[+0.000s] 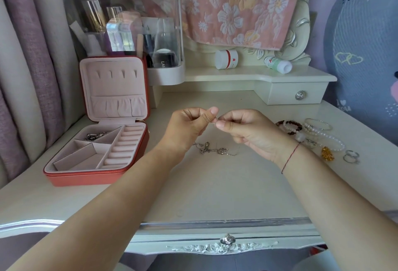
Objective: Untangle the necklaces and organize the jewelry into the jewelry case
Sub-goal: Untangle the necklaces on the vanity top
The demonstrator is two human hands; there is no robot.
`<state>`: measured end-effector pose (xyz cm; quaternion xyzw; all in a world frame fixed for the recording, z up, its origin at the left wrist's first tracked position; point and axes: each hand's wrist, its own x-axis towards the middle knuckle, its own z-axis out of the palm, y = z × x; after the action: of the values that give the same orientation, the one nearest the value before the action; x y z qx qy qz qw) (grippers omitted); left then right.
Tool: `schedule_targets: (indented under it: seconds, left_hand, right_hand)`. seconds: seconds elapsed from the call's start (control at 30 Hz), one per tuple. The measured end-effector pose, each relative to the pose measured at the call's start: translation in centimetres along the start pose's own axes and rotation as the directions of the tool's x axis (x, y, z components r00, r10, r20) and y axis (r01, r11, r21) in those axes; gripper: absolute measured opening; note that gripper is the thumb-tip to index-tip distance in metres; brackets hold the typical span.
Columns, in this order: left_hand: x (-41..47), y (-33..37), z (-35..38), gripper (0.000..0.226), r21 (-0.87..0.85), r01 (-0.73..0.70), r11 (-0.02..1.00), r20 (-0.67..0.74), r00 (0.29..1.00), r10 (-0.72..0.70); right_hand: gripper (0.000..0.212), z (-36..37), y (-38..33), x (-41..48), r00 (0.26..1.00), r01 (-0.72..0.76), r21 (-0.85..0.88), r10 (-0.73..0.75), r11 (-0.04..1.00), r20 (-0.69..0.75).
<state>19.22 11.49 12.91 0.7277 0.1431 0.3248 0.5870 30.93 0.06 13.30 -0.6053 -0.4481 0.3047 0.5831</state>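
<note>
My left hand and my right hand are raised close together over the desk, both pinching a thin silver necklace chain between thumb and fingertips. The chain hangs down to a tangled heap of silver necklaces lying on the desk below the hands. The red jewelry case stands open at the left, pink inside, with a small silver piece in its back compartment. Beaded and pearl bracelets, a gold piece and silver rings lie at the right.
A clear cosmetics organizer stands behind the case. A white jar and a tipped bottle sit on the raised shelf above a small drawer. Curtains hang at the left; a large plush fills the right.
</note>
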Motion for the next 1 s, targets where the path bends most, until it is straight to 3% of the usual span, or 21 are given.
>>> schedule_targets:
  seconds: [0.2, 0.4, 0.5, 0.63, 1.0]
  left_hand:
    - [0.4, -0.4, -0.2, 0.034, 0.002, 0.055, 0.998, -0.018, 0.998, -0.055]
    - [0.7, -0.4, -0.5, 0.041, -0.280, 0.154, 0.948, 0.024, 0.988, -0.154]
    - [0.4, 0.2, -0.7, 0.038, -0.416, 0.216, 0.883, 0.085, 0.976, -0.198]
    - [0.3, 0.5, -1.1, 0.036, -0.443, 0.248, 0.862, 0.102, 0.969, -0.227]
    - [0.1, 1.0, -1.7, 0.014, -0.543, 0.202, 0.815, 0.186, 0.975, -0.117]
  right_hand:
    - [0.015, -0.2, 0.2, 0.2, 0.997, 0.056, -0.133, -0.061, 0.989, -0.037]
    - [0.006, -0.1, 0.1, 0.3, 0.998, 0.035, -0.176, -0.044, 0.984, -0.049]
    - [0.006, -0.4, 0.1, 0.5, 0.998, 0.020, -0.070, -0.024, 0.997, -0.065]
    - [0.004, -0.8, 0.1, 0.6, 0.998, -0.024, 0.109, 0.031, 0.994, -0.063]
    - [0.014, -1.4, -0.1, 0.7, 0.997, -0.063, 0.419, 0.078, 0.906, -0.019]
